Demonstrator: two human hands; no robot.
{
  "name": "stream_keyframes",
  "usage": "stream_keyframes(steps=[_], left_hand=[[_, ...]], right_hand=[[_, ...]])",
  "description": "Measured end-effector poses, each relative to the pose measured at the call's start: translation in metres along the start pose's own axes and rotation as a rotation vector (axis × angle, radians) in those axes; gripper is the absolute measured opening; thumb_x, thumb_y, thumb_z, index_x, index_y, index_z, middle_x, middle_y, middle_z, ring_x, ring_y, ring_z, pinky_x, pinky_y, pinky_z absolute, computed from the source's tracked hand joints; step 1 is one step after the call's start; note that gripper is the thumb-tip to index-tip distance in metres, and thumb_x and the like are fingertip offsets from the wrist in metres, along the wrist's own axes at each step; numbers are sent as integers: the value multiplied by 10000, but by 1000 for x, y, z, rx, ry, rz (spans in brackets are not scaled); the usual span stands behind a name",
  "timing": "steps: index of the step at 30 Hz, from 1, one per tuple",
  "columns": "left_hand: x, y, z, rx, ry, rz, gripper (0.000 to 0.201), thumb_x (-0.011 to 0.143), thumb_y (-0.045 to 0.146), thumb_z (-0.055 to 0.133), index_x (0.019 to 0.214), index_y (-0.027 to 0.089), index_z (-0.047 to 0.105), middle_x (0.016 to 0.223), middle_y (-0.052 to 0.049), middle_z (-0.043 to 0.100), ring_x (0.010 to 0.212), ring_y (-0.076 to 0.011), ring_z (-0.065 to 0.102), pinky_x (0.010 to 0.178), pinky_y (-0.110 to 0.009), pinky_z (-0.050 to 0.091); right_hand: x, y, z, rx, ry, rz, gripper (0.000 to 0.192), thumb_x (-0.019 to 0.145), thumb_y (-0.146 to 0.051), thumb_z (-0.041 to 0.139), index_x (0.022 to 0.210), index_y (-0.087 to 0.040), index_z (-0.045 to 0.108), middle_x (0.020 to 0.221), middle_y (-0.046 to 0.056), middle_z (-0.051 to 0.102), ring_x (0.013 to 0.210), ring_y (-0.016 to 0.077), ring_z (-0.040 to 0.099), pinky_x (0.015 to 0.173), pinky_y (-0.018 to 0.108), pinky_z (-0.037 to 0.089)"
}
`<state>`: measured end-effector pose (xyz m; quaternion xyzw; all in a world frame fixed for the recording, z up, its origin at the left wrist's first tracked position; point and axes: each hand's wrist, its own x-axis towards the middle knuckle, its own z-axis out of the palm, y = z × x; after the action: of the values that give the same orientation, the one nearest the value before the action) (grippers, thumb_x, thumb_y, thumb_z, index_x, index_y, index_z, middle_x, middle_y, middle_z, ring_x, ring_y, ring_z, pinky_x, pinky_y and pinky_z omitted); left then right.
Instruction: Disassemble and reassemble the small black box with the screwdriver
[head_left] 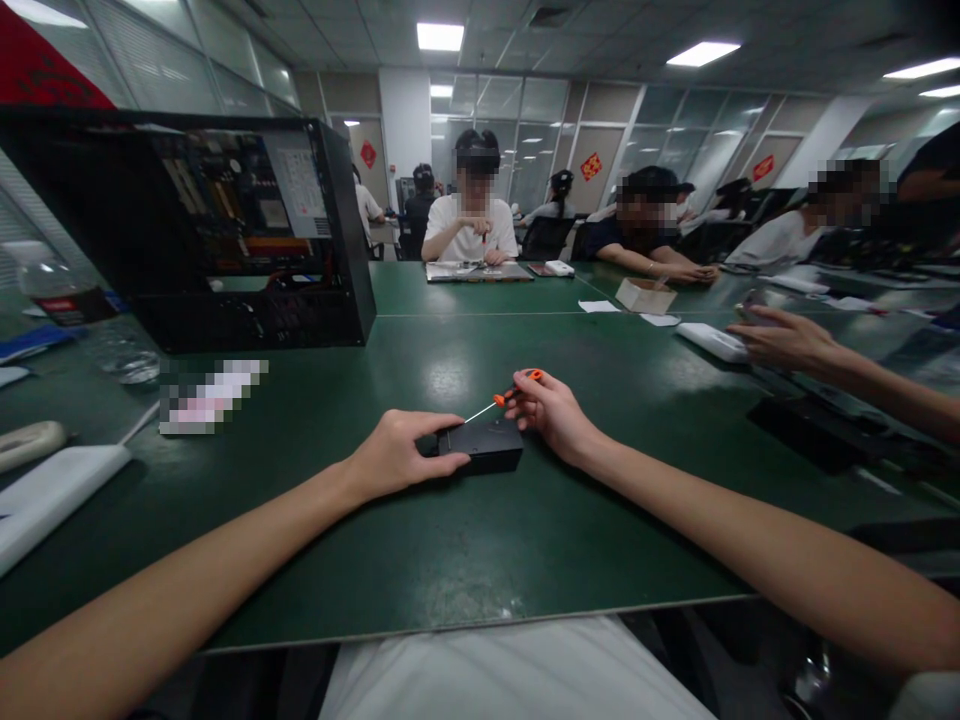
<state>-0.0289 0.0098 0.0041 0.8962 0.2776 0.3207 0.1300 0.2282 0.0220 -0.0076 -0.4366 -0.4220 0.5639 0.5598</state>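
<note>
Head-worn view, forward-down over green table.

The box lies on the table, the computer case behind-left, seemingly well apart.

From my remote view: green desk carries an open computer case at left — a plastic bottle beside it, a white pad nearer. Seated people across; a co-worker's hand near a white box.
</note>
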Motion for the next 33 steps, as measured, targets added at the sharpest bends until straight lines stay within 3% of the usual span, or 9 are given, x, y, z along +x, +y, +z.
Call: stream_keyframes(steps=[10, 25, 30, 33], left_hand=[[1, -3, 2, -4, 5, -9, 439, 852, 404, 783, 1200, 138, 752, 1089, -106, 807, 919, -242, 781, 827, -287, 601], [1, 2, 3, 9, 54, 61, 411, 862, 395, 767, 1187, 143, 766, 1100, -115, 805, 947, -246, 781, 871, -302, 601], [7, 4, -4, -81, 173, -135, 323, 934, 400, 651, 1009, 135, 819, 935, -82, 826, 804, -225, 778, 746, -276, 580], [10, -4, -10, -119, 201, -331, 476, 991, 452, 538, 757, 133, 805, 666, -51, 770, 603, -190, 710, 586, -256, 502]], right_hand=[[1, -4, 1, -6, -45, 111, 282, 779, -340, 820, 898, -206, 602, 741, 39, 746, 580, 128, 660, 480, 209, 502], [3, -1, 0, 62, -38, 142, 130, 833, -236, 729, 865, -197, 610, 734, 38, 745, 597, 127, 675, 533, 219, 530], [5, -6, -4, 17, -22, 63, 248, 793, -330, 776, 907, -213, 589, 691, 21, 713, 550, 130, 636, 493, 225, 500], [10, -9, -12, -115, 30, -97, 328, 769, -404, 796, 926, -223, 572, 725, 12, 709, 592, 145, 654, 496, 230, 479]])
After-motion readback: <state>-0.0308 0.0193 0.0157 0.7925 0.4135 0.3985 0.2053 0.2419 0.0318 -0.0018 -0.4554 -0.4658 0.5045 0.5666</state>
